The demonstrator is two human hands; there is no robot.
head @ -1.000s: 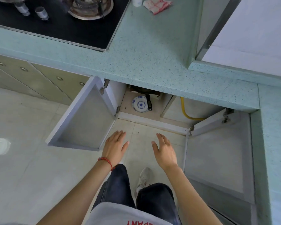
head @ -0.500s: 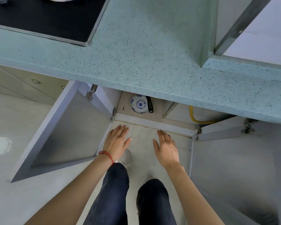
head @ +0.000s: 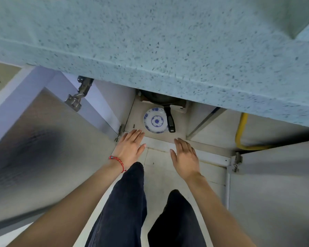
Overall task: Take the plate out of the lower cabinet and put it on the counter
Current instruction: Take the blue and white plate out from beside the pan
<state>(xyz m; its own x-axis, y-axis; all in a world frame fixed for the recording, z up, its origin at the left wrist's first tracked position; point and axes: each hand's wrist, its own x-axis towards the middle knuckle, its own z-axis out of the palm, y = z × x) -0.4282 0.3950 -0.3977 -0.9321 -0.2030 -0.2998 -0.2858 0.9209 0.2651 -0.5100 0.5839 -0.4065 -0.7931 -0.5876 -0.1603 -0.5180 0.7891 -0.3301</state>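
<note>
A white plate with blue flower patterns (head: 155, 120) lies flat on the floor of the open lower cabinet (head: 182, 129), just under the speckled green counter (head: 150, 41). My left hand (head: 130, 147) is spread flat at the cabinet's front sill, a little to the left of and below the plate, holding nothing. My right hand (head: 185, 157) is also spread and empty, just below and to the right of the plate. Neither hand touches the plate.
A black pan (head: 161, 99) sits behind the plate, its handle (head: 170, 120) lying along the plate's right side. Both cabinet doors (head: 43, 139) (head: 275, 184) swing out on either side of my legs. A yellow hose (head: 241, 132) runs in the right compartment.
My view has dropped lower and closer to the cabinet. Both hands have moved forward from over the floor to the cabinet's front sill, nearer the plate.
</note>
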